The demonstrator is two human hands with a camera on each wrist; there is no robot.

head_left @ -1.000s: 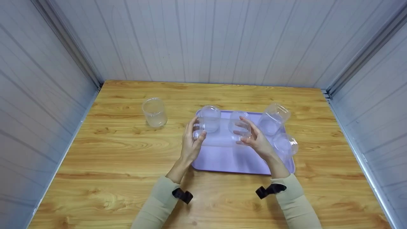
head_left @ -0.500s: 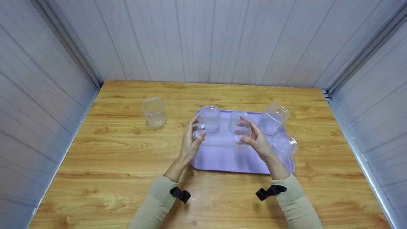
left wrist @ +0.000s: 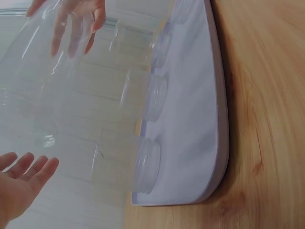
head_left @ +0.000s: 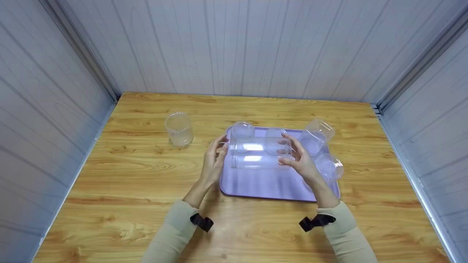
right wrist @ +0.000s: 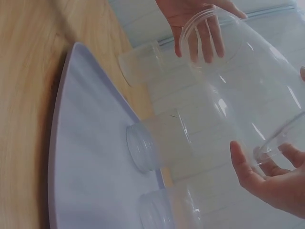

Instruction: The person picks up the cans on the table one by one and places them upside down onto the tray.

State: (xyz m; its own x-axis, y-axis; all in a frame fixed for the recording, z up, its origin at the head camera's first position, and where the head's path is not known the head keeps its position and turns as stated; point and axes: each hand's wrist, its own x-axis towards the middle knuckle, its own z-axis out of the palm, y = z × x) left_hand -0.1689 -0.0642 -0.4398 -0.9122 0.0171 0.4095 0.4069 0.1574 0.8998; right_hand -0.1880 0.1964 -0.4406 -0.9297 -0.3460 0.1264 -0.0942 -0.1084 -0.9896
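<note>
A large clear plastic jar (head_left: 261, 155) lies sideways in the air over the purple tray (head_left: 252, 186), its open ringed mouth facing left. My right hand (head_left: 301, 162) holds it round the base end, thumb in front and fingers behind. Just off the mouth is my left hand (head_left: 213, 162); in the left wrist view this left hand (left wrist: 26, 183) has extended fingers and a gap to the jar. Behind the held jar, two more clear jars, a left one (head_left: 242, 128) and a right one (head_left: 275, 132), stand on the tray with their ringed necks down.
On the tray's right side stand two other clear jars, one at the back (head_left: 317, 136) and one nearer (head_left: 329, 167). A separate clear jar (head_left: 179, 128) is on the wooden table (head_left: 139, 175) at left. Pale panel walls (head_left: 226, 47) enclose the back and sides.
My left hand has come off the jar's mouth end and drawn left. The jar has shifted slightly right and turned, now showing bright reflections; my right hand still holds it.
</note>
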